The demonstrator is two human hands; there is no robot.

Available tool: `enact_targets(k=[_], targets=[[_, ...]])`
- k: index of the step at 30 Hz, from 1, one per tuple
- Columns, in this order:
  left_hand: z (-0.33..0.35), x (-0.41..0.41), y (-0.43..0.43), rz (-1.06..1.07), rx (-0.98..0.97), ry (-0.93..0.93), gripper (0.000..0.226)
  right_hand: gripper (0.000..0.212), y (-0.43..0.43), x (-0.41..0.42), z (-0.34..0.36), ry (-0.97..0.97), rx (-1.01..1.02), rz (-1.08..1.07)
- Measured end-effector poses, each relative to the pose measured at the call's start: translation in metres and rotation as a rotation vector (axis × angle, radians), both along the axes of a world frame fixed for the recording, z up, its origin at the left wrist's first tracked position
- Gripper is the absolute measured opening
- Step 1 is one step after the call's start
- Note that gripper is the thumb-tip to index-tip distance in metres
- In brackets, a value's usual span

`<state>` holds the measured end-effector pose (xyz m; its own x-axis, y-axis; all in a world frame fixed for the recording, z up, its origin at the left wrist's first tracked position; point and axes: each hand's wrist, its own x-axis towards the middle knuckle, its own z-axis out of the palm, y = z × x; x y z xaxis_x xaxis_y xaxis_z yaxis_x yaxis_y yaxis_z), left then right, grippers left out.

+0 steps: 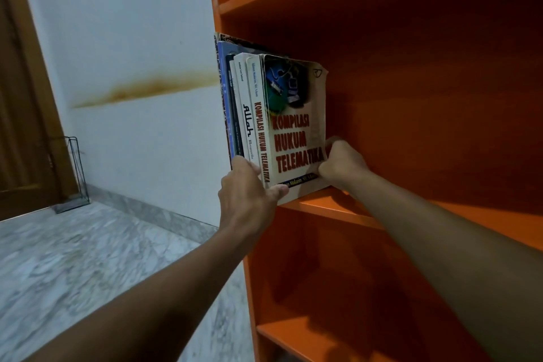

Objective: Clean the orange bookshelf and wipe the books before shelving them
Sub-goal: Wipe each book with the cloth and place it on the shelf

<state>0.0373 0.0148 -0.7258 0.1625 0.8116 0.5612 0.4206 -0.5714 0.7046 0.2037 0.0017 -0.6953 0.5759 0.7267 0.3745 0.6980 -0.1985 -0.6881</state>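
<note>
Several books [244,103] stand upright at the left end of a board of the orange bookshelf [411,97]. The rightmost one, a worn cream book titled "Kompilasi Hukum Telematika" [293,126], leans slightly with its front cover showing. My left hand [249,191] grips the lower spines of the books, thumb under the cream book's bottom corner. My right hand [342,163] is curled against the lower right edge of that cover, fingers hidden behind it. No cloth is in view.
The shelf boards [338,203] to the right, above and below the books are bare orange. A white wall with a brown stain [141,88] stands left of the shelf. On the marble floor [88,258], a wire rack [75,173] stands beside a wooden door.
</note>
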Motion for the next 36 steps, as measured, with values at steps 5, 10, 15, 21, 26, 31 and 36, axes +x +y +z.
enact_targets(k=[5,10,15,21,26,31,36], targets=[[-0.003,0.0,0.0,-0.01,-0.002,0.026,0.041,0.037,-0.003,-0.001,0.0,-0.006,-0.016,-0.007],[-0.005,0.002,-0.003,0.0,0.091,0.035,0.037,0.035,-0.008,-0.004,-0.002,0.01,-0.047,-0.027],[-0.007,0.001,-0.012,-0.052,0.162,0.0,0.024,0.036,-0.017,-0.007,-0.001,0.002,-0.096,-0.072],[-0.016,-0.007,-0.02,-0.217,0.119,0.093,0.012,0.042,-0.026,-0.024,0.001,-0.029,-0.127,-0.117],[-0.019,-0.017,-0.016,-0.358,0.109,0.172,0.011,0.057,-0.042,-0.047,0.007,-0.073,-0.176,-0.196],[-0.034,-0.03,-0.023,-0.507,0.131,0.278,0.007,0.051,-0.073,-0.073,0.0,-0.204,-0.217,-0.397],[-0.06,-0.031,-0.053,-0.615,0.095,0.575,0.013,0.038,-0.125,-0.109,-0.028,-0.271,-0.29,-0.598]])
